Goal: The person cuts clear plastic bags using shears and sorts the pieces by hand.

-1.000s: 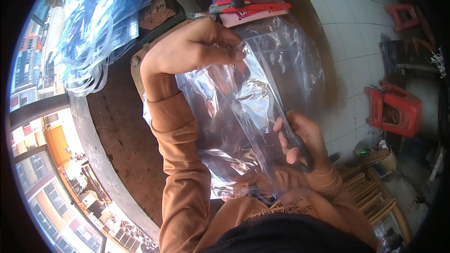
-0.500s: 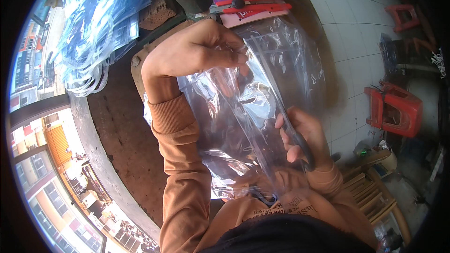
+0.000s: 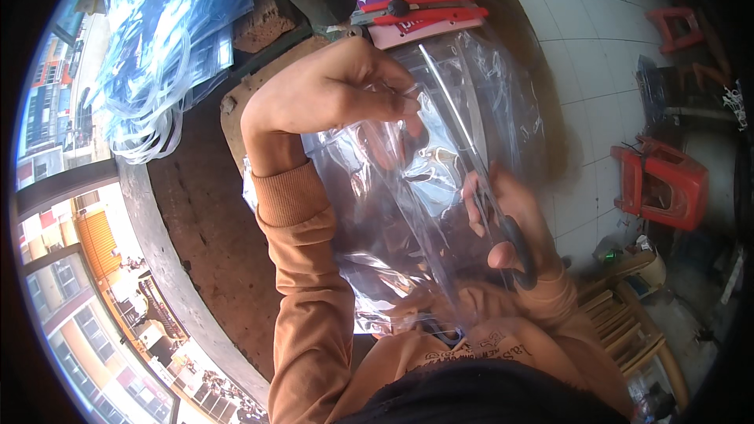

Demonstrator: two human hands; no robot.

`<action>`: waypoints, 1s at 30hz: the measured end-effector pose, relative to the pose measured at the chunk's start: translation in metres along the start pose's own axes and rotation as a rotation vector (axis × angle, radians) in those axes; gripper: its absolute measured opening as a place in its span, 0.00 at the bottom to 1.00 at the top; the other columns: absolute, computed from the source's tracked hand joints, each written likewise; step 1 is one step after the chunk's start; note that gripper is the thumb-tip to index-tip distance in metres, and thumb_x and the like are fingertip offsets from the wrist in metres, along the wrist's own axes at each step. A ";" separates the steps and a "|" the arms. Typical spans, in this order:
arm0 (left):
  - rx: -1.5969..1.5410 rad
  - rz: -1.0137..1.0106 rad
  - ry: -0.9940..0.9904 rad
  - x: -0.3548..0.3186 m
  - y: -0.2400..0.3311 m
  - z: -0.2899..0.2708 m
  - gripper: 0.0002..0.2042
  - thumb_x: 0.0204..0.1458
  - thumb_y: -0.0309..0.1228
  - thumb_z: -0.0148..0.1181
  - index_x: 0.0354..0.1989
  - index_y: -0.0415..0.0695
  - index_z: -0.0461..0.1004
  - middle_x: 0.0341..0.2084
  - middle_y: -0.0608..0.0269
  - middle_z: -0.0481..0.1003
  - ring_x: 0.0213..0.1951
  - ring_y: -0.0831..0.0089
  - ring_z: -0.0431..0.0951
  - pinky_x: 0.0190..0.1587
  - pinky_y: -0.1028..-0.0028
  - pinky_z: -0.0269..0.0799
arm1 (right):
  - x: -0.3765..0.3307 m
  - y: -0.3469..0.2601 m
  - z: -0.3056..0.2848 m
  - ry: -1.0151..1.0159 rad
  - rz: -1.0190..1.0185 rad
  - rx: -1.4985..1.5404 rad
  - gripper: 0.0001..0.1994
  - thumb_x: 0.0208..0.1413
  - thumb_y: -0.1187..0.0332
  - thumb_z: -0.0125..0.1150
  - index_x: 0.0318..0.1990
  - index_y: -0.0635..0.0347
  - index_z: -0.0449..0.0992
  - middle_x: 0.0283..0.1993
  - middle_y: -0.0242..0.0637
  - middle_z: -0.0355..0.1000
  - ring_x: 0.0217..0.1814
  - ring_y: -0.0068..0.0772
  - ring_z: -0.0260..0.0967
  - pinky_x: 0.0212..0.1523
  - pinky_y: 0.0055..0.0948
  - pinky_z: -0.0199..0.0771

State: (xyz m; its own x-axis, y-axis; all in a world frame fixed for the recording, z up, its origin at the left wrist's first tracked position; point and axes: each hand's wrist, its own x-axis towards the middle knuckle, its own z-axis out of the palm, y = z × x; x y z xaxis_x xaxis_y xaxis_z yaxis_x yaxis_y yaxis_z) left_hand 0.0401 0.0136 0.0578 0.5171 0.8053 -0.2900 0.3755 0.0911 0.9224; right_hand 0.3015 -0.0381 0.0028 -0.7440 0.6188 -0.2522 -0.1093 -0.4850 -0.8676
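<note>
The left hand is pinching the clear plastic sheet, which is spreading over the worktop. The right hand is gripping the dark-handled scissors over the sheet's right part. Beyond the sheet, a red-handled tool is lying.

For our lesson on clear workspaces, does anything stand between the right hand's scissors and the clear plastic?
Nothing visible does. The right hand holds the scissors with their blades reaching across the clear plastic; the left hand pinches the plastic to the blades' left, without covering them.
</note>
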 end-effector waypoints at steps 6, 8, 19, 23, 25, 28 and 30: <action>0.009 -0.001 -0.003 0.000 -0.003 -0.001 0.08 0.47 0.27 0.55 0.28 0.33 0.75 0.19 0.65 0.72 0.24 0.83 0.68 0.29 0.79 0.63 | -0.008 0.009 -0.004 -0.051 0.031 -0.045 0.36 0.29 0.52 0.76 0.43 0.61 0.60 0.29 0.23 0.53 0.29 0.13 0.48 0.30 0.14 0.51; 0.003 0.018 -0.005 0.001 -0.008 -0.001 0.08 0.48 0.28 0.55 0.30 0.35 0.77 0.20 0.64 0.75 0.25 0.82 0.71 0.31 0.79 0.66 | -0.007 0.010 -0.001 -0.029 0.001 -0.059 0.36 0.30 0.52 0.75 0.43 0.61 0.60 0.29 0.23 0.52 0.29 0.14 0.47 0.31 0.15 0.52; -0.020 0.023 -0.026 0.003 -0.008 0.000 0.08 0.49 0.28 0.55 0.30 0.35 0.77 0.20 0.64 0.75 0.25 0.82 0.72 0.31 0.79 0.66 | 0.003 0.010 0.001 -0.019 -0.009 -0.016 0.37 0.30 0.49 0.74 0.43 0.61 0.60 0.30 0.24 0.54 0.31 0.13 0.49 0.32 0.14 0.52; 0.025 -0.022 -0.003 0.001 -0.001 -0.002 0.08 0.47 0.27 0.55 0.28 0.31 0.74 0.18 0.64 0.71 0.23 0.83 0.67 0.27 0.79 0.61 | -0.001 0.001 -0.001 0.123 0.044 0.134 0.38 0.29 0.43 0.71 0.42 0.59 0.61 0.29 0.25 0.56 0.27 0.12 0.51 0.27 0.13 0.54; 0.084 -0.006 -0.013 0.000 -0.001 -0.003 0.08 0.49 0.28 0.54 0.30 0.37 0.77 0.20 0.64 0.75 0.25 0.82 0.71 0.31 0.79 0.66 | -0.007 0.003 -0.013 0.123 0.034 0.082 0.38 0.29 0.41 0.71 0.41 0.59 0.62 0.29 0.27 0.57 0.25 0.14 0.53 0.24 0.13 0.55; 0.053 0.012 -0.027 0.002 -0.007 -0.004 0.08 0.48 0.28 0.55 0.30 0.37 0.77 0.20 0.64 0.75 0.25 0.82 0.71 0.31 0.79 0.66 | -0.025 0.001 -0.023 0.116 0.090 0.094 0.38 0.27 0.43 0.73 0.40 0.59 0.63 0.31 0.28 0.57 0.29 0.15 0.54 0.27 0.13 0.56; 0.069 -0.021 -0.025 0.001 -0.003 -0.005 0.08 0.48 0.29 0.55 0.30 0.37 0.77 0.20 0.64 0.75 0.25 0.82 0.71 0.31 0.79 0.65 | -0.042 0.011 -0.033 0.060 0.165 0.077 0.38 0.26 0.43 0.73 0.40 0.59 0.63 0.32 0.28 0.58 0.31 0.15 0.54 0.29 0.13 0.56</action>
State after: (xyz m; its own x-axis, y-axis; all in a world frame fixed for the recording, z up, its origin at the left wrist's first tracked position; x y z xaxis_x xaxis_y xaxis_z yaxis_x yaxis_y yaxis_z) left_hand 0.0359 0.0170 0.0555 0.5270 0.7888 -0.3164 0.4383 0.0667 0.8963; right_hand 0.3535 -0.0488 -0.0108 -0.7154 0.5617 -0.4156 -0.0408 -0.6273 -0.7777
